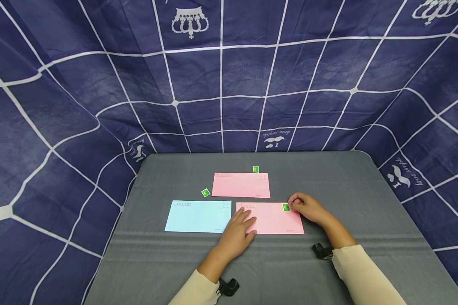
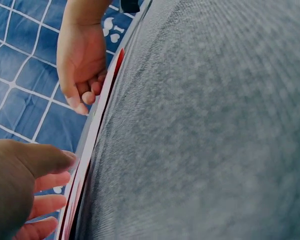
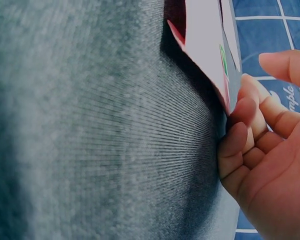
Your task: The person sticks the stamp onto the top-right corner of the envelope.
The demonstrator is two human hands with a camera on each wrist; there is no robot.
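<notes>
Cloth (image 1: 240,72) backs grey tabletop (image 1: 168,178), left fingers (image 2: 47,204) spread on envelope (image 1: 272,222), right fingers (image 3: 235,139) loosely curled

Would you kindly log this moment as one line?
left hand: on near pink envelope; right hand: beside that envelope's stamp; blue envelope: unstamped

From above the worktop (image 1: 284,271)'s near side, the head camera faces forward and down, reaching the far corners. Each wrist camera skims the surface sideways, close up, towards the blue checked curtain (image 1: 244,72); the right hand (image 1: 307,207) shows in all three views.
</notes>
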